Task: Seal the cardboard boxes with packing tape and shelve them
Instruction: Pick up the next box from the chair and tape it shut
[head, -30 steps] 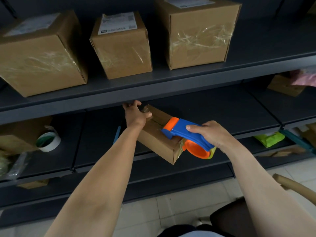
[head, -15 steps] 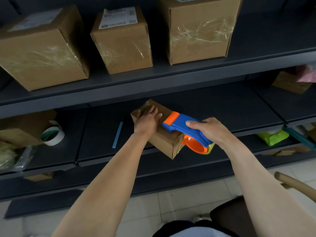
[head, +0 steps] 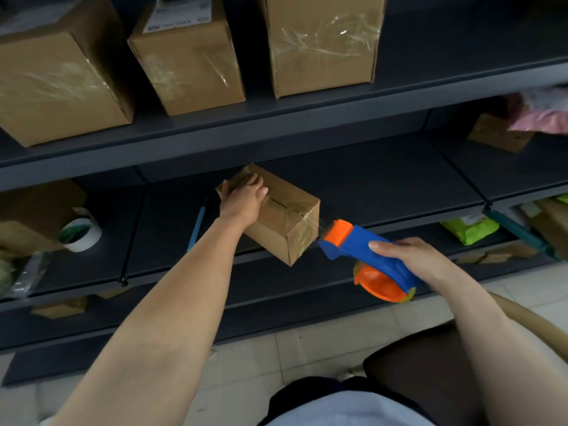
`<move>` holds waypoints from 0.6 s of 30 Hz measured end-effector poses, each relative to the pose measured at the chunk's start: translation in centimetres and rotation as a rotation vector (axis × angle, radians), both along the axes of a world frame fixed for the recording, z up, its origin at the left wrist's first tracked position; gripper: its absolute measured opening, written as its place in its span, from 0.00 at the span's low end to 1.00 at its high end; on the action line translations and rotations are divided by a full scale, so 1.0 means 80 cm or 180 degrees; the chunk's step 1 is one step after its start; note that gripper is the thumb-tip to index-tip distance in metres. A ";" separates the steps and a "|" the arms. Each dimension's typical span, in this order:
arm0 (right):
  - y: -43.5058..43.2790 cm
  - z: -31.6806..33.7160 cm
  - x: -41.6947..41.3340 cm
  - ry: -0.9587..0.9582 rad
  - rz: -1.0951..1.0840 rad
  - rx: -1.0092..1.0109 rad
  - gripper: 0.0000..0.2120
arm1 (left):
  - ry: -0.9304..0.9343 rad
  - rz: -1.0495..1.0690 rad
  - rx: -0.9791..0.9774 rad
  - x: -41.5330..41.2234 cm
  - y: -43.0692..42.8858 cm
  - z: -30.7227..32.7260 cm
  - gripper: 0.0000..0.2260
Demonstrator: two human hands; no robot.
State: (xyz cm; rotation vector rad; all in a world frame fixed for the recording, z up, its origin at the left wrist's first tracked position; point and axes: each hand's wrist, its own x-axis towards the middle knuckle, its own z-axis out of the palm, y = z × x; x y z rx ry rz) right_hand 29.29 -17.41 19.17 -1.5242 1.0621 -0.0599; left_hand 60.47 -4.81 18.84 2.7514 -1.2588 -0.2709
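Two hands busy, centre frame. Left hand (head: 244, 198) rests fingers flat on small cardboard box (head: 285, 222), set askew at the front edge of middle shelf (head: 384, 186). Right hand (head: 412, 256) grips blue-orange tape dispenser (head: 353, 247), nose just beside the box's near corner.

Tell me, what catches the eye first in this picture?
The bright blue and orange plastic tape dispenser, gripped by the right hand just off the near end of a small brown cardboard box. The left hand presses that box on the dark grey metal shelf; three bigger taped cardboard boxes sit on the shelf above.
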 end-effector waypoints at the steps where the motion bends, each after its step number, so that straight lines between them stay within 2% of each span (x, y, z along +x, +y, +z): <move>1: -0.002 -0.002 -0.010 0.0040 -0.0009 -0.0016 0.14 | 0.0016 0.0032 0.0000 -0.001 -0.001 0.002 0.20; 4: -0.003 -0.010 -0.019 0.0199 0.0073 -0.0060 0.16 | 0.0055 0.0112 -0.0031 -0.003 -0.007 0.004 0.20; 8: 0.006 -0.028 0.025 0.0597 0.0305 -0.0363 0.20 | -0.0184 0.0332 0.0085 -0.010 -0.008 0.002 0.22; 11: 0.015 -0.043 0.055 0.0470 0.0302 -0.0302 0.20 | -0.0600 0.0744 -0.0125 -0.026 -0.006 0.010 0.23; 14: 0.019 -0.045 0.073 0.0506 0.0373 -0.0442 0.20 | -0.0810 0.0496 -0.0543 -0.053 -0.008 0.016 0.18; 16: 0.019 -0.042 0.079 0.0605 0.0378 -0.0515 0.19 | -0.0471 0.0272 -0.0660 -0.073 -0.010 0.013 0.26; 18: 0.016 -0.039 0.082 0.0610 0.0298 -0.0477 0.19 | -0.0088 0.0152 -0.0096 -0.088 -0.014 0.007 0.41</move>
